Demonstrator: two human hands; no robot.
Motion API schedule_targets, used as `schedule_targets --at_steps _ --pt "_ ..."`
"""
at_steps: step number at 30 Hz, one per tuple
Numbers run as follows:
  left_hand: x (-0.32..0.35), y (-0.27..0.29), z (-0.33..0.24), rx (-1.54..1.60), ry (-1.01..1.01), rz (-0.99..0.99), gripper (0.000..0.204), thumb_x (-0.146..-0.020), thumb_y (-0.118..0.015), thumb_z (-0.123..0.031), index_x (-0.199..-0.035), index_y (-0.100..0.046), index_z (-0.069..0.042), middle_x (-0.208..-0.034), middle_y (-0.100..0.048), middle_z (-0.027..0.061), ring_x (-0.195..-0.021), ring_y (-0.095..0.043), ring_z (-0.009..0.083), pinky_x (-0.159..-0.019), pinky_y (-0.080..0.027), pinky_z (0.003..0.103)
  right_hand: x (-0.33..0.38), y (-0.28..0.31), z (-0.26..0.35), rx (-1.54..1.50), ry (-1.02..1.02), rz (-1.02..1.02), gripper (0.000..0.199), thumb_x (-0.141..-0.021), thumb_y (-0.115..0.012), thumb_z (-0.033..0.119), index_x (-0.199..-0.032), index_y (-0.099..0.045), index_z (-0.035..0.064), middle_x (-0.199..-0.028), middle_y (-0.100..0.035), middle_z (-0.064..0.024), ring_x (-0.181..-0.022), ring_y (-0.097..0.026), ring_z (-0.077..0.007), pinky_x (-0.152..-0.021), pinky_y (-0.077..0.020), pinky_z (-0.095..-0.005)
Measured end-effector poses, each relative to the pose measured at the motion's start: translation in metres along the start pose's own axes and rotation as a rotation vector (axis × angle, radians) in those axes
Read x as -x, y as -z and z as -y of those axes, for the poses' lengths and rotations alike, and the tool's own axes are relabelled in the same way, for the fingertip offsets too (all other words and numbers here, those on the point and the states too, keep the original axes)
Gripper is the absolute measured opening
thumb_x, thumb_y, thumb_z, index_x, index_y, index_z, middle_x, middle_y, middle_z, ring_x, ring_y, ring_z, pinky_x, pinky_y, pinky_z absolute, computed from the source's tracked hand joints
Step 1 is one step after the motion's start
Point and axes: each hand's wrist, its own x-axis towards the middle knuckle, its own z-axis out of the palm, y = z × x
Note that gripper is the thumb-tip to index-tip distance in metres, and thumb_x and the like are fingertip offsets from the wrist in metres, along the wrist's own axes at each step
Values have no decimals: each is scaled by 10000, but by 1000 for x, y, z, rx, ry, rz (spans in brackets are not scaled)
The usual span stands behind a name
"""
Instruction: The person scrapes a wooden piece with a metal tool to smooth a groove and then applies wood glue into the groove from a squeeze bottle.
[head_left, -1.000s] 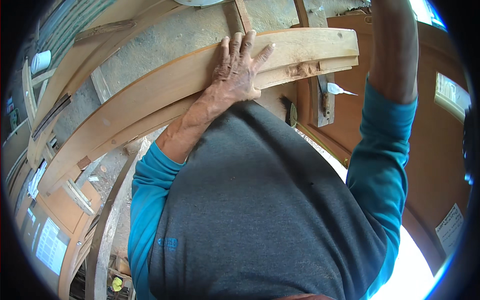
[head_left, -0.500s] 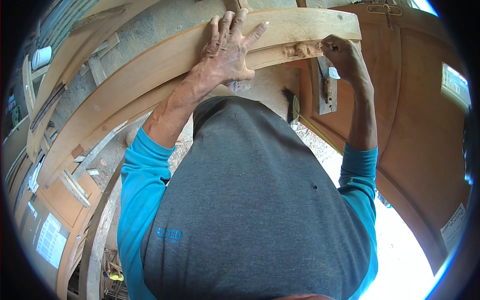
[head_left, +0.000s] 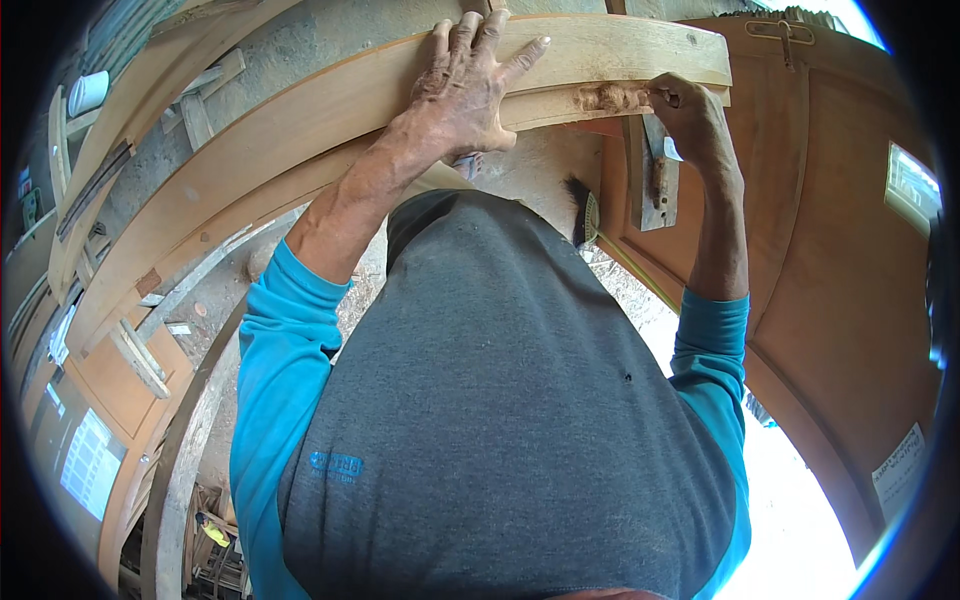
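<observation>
A long pale wooden board (head_left: 280, 140) runs across in front of my body, its end at the upper right. My left hand (head_left: 465, 90) lies on top of it with fingers spread, holding nothing. On the board's near side, close to that end, is a rough brown smeared patch (head_left: 610, 97). Right beside the patch, my right hand (head_left: 692, 118) is closed with its fingers pinched together against the wood. Whatever sits between those fingers is hidden or too small to make out.
Brown panelled doors (head_left: 840, 220) with a metal latch stand at the right. Below the board's end is a piece of wood with a metal plate (head_left: 655, 180), near a dark-bristled brush (head_left: 583, 210). More timber (head_left: 190, 470) and a white bucket (head_left: 88, 93) are at the left.
The view has shifted slightly, so the board and both hands sit a little farther right in it. Both hands keep nearly the same places on the wood.
</observation>
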Motion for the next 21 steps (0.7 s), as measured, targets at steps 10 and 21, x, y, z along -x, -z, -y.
schedule_targets --at_steps 10,21 --pt "0 1 0 -14 2 10 1292 -561 -886 -420 -1753 -400 -311 -1716 -314 286 -1560 -325 521 -1295 -220 689 0 -8 -4 -37 22 2 248 -1041 -674 232 -1191 -775 63 -1073 -790 -254 -1040 -762 -445 -911 -582 -495" --pt "0 3 -1 2 6 19 1294 -547 -872 -409 -1750 -410 -300 -1716 -314 295 -1572 -303 507 -1304 -205 682 -2 -10 -6 -16 32 -18 219 -1023 -694 205 -1162 -784 62 -1060 -799 -222 -1008 -763 -422 -890 -580 -489"
